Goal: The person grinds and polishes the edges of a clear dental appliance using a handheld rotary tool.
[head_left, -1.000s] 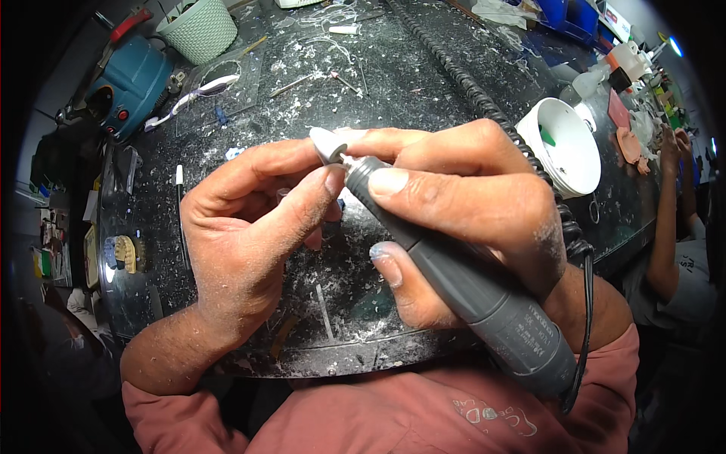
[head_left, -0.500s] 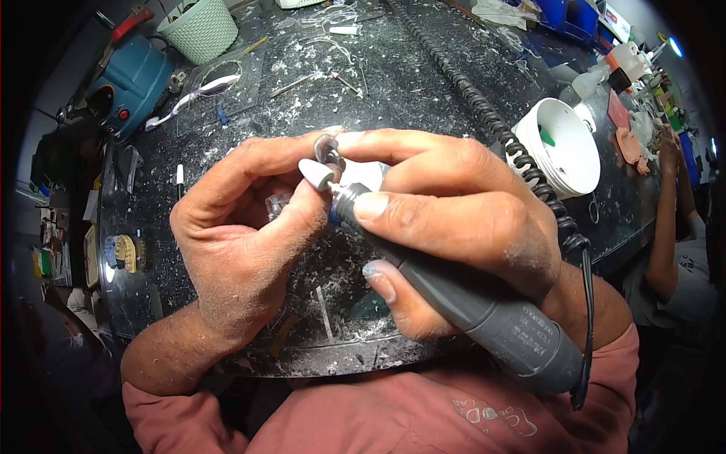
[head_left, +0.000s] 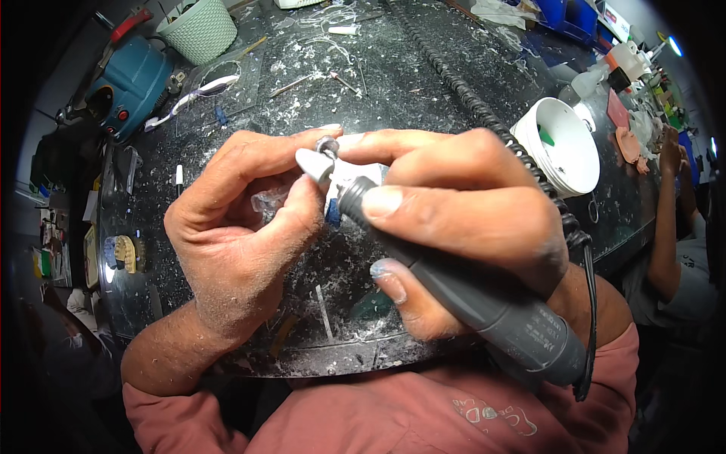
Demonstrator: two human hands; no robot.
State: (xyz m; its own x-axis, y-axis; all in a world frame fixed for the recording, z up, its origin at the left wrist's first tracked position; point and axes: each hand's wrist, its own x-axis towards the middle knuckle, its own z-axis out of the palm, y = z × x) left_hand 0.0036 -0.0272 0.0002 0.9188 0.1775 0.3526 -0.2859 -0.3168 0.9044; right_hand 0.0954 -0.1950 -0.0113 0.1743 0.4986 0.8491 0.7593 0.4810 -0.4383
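My right hand [head_left: 476, 227] grips a dark grey rotary handpiece [head_left: 507, 325], its coiled cord trailing up the bench. A pale cone-shaped bit [head_left: 311, 160] on its end touches or nearly touches a small shiny grey piece [head_left: 327, 145] at the fingertips of my left hand [head_left: 234, 242]. That hand is closed around the piece, with some crumpled clear material [head_left: 268, 203] showing in its palm. Behind the bit are a white patch and a small blue item [head_left: 333, 213], too obscured to identify. My right fingertips reach close to my left index finger.
The dusty black bench [head_left: 355, 106] bears a white tub [head_left: 567, 166] at right, thin tools [head_left: 295, 85], a white-handled tool [head_left: 208, 89], dental casts [head_left: 125, 253], a teal machine [head_left: 128, 91] and a woven basket [head_left: 200, 30]. A co-worker's arm [head_left: 665, 242] is at far right.
The cone bit has shifted down and left, uncovering the shiny piece above it. My left hand has moved slightly left; my right fingers and handpiece have shifted a little.
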